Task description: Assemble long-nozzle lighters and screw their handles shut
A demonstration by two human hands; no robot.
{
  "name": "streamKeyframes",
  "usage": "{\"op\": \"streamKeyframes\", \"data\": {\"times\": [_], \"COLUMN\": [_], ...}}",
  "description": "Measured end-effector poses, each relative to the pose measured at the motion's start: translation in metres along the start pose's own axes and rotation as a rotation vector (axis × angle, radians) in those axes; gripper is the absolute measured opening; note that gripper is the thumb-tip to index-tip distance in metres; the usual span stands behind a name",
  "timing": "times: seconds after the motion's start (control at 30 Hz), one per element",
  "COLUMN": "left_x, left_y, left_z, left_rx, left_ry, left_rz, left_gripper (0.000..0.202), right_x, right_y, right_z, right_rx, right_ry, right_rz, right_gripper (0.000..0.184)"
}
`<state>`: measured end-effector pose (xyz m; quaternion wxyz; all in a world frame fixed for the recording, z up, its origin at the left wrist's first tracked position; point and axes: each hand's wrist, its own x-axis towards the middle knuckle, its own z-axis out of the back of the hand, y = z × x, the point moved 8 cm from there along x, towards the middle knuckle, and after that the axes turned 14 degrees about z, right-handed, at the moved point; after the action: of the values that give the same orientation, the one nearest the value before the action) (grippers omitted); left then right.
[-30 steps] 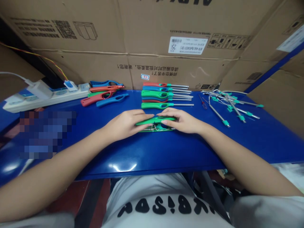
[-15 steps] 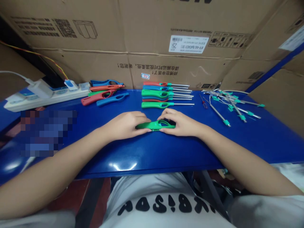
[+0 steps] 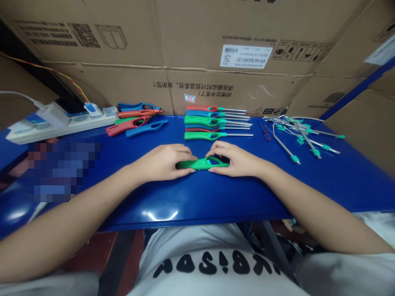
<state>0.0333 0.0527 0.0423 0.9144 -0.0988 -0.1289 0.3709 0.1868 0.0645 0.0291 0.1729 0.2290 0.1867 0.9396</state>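
A green plastic lighter handle (image 3: 201, 163) lies flat on the blue table (image 3: 197, 197) in front of me. My left hand (image 3: 162, 161) has its fingers closed on the handle's left end. My right hand (image 3: 237, 159) curls round the right end, beside the trigger opening. Both hands press the handle down onto the table.
A row of finished lighters with metal tubes (image 3: 212, 121) lies behind my hands. Loose coloured handle shells (image 3: 135, 119) sit at the back left next to a white power strip (image 3: 58, 123). Metal tubes with teal tips (image 3: 302, 137) lie at the right. Cardboard boxes (image 3: 197, 53) wall the back.
The upper green shell, tilted above the wired lower half a second ago, now sits closed flat on it. My hands have barely shifted.
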Motion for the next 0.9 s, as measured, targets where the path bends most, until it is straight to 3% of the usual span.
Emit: {"op": "streamKeyframes", "data": {"times": [0.53,0.77,0.9], "left_x": [0.001,0.006,0.006], "left_y": [0.003,0.011,0.006], "left_z": [0.0,0.0,-0.001], "left_rx": [-0.006,-0.202,-0.119], "left_ry": [0.026,0.052,0.052], "left_rz": [0.032,0.18,0.183], "left_gripper": [0.032,0.029,0.025], "right_x": [0.0,0.001,0.001], "right_y": [0.001,0.0,0.001], "right_z": [-0.001,-0.004,-0.004], "right_rx": [-0.006,0.028,-0.001], "right_ry": [0.015,0.014,0.025], "right_rz": [-0.002,-0.029,-0.051], "right_gripper": [0.033,0.032,0.033]}}
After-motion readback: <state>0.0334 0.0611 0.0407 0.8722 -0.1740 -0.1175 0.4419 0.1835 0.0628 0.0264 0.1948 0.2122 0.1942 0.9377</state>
